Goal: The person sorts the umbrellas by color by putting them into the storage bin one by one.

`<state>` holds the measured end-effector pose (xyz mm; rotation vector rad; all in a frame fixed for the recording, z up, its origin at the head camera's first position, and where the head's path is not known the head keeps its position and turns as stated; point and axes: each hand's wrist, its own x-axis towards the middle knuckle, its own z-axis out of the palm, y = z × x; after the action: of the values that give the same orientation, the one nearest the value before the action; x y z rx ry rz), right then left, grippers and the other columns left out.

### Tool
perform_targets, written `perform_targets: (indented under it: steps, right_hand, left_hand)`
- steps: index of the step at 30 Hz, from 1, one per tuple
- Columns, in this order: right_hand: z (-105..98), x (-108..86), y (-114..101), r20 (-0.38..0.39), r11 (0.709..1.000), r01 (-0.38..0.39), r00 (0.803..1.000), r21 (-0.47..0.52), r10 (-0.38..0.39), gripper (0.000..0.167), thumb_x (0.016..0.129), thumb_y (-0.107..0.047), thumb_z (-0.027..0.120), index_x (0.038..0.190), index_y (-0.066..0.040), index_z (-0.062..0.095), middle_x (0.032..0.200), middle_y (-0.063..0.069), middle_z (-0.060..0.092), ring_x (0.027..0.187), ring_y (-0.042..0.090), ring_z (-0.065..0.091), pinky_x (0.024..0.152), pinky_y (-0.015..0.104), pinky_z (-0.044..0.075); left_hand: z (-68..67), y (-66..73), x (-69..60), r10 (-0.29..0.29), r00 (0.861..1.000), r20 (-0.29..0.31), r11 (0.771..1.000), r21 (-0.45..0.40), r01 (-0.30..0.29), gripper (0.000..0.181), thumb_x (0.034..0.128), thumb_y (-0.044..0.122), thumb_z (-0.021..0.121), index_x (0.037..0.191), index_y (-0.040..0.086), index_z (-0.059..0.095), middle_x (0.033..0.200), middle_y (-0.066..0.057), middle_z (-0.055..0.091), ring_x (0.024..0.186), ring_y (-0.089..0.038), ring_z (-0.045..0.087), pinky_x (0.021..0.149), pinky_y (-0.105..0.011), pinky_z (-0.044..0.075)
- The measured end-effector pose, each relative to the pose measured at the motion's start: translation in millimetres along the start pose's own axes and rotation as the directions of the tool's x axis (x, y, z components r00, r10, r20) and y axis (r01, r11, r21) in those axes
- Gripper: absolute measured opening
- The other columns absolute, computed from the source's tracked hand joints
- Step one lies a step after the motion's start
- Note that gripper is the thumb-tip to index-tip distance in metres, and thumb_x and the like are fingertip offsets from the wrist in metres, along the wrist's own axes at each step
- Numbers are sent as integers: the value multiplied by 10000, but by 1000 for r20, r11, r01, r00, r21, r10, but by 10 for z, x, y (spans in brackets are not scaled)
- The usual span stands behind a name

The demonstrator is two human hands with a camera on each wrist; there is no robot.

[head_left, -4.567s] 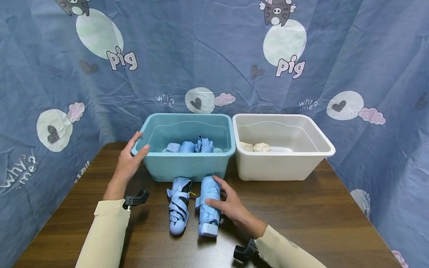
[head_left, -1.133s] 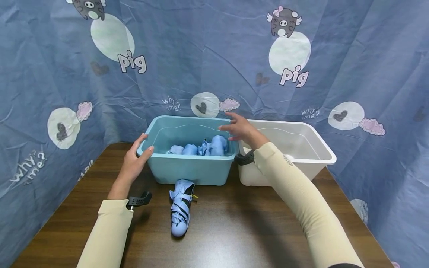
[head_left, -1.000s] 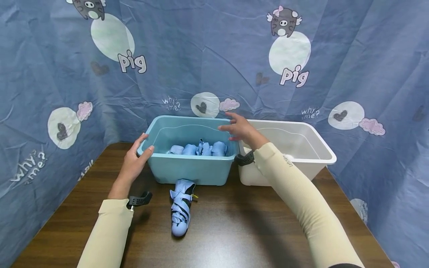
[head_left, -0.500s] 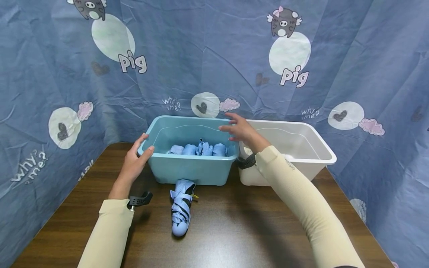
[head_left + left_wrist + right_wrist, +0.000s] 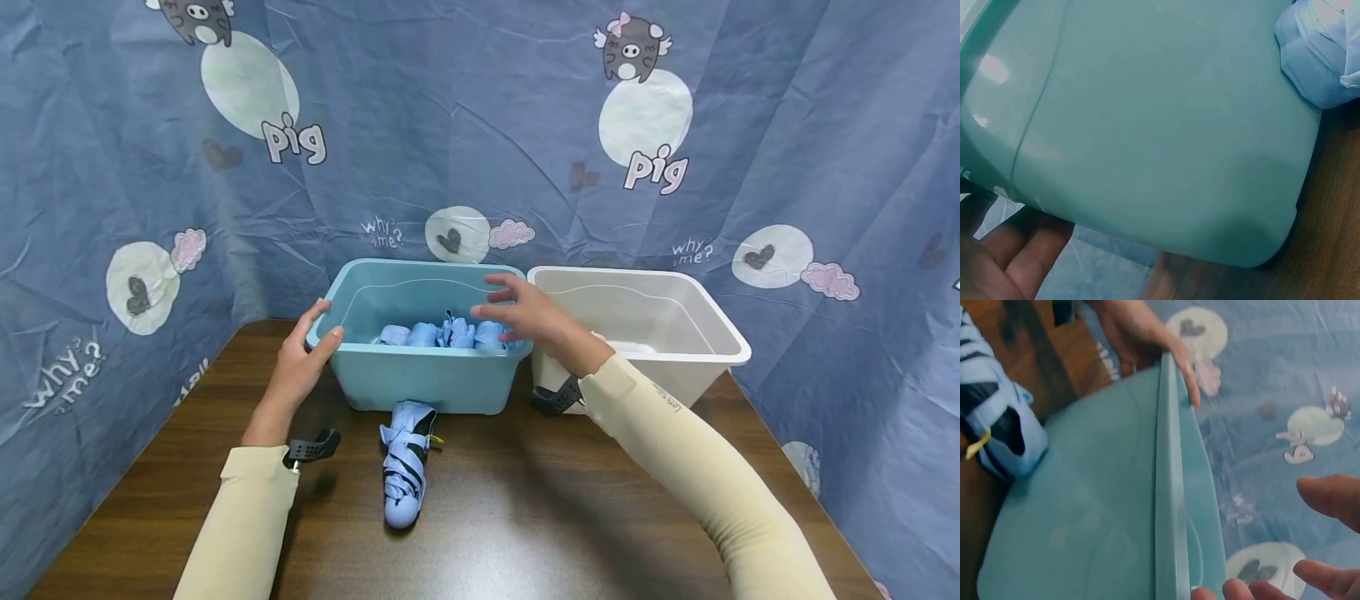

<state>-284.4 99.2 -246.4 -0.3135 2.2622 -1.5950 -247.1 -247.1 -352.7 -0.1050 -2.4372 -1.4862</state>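
A light-blue plastic storage bin (image 5: 427, 379) stands on the table, with several light-blue rolled bundles (image 5: 459, 332) lying in a row inside; they look like folded umbrellas. My left hand (image 5: 296, 358) holds its left front corner, thumb at the front and fingers along the side rim. In the left wrist view, the fingers (image 5: 1038, 250) come round the bin's edge. Over the bin's right end hovers my right hand (image 5: 528, 317), fingers spread and nothing held. One light-blue folding umbrella (image 5: 405, 467), with dark inner cloth showing, lies before the bin, its rounded handle towards me.
A white bin (image 5: 652, 367) stands close beside the blue one on the right, partly hidden by my right arm. Both bins are on a brown wooden table (image 5: 495, 492). A blue printed cloth (image 5: 480, 125) hangs directly behind.
Earlier, a second umbrella lay under my right hand on the table; now another bundle sits at the bin's right end. My right hand has just shifted slightly left and down. The left hand stays put.
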Motion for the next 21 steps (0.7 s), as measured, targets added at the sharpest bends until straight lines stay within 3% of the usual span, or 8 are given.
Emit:
perform_targets:
  steps: [6,13,21]
  right_hand:
    - [31,-158,35,15,998,36,999,42,-37,616,890,-246,713,1436,-213,427,1357,119,489,1130,282,576,846,408,542]
    - [53,-323,123,31,980,116,992,159,-123,529,920,-167,670,1406,-160,461,1329,155,493,1128,286,569,810,416,554]
    - [140,-466,274,42,961,129,989,244,-143,475,930,-97,641,1379,-111,487,1301,172,512,1123,289,574,808,449,550]
  left_hand:
    - [-1,5,-2,8,1000,-6,1000,2,-8,626,968,392,540,1525,226,307,1606,5,163,1443,-323,169,1072,-636,224]
    - [2,5,-7,10,1000,-8,1000,-6,-10,628,969,390,538,1524,207,308,1605,-2,163,1445,-323,164,1083,-622,215]
    - [7,-13,-10,20,1000,-2,1000,-16,-20,622,973,392,531,1522,200,311,1605,5,164,1440,-324,179,1078,-599,243]
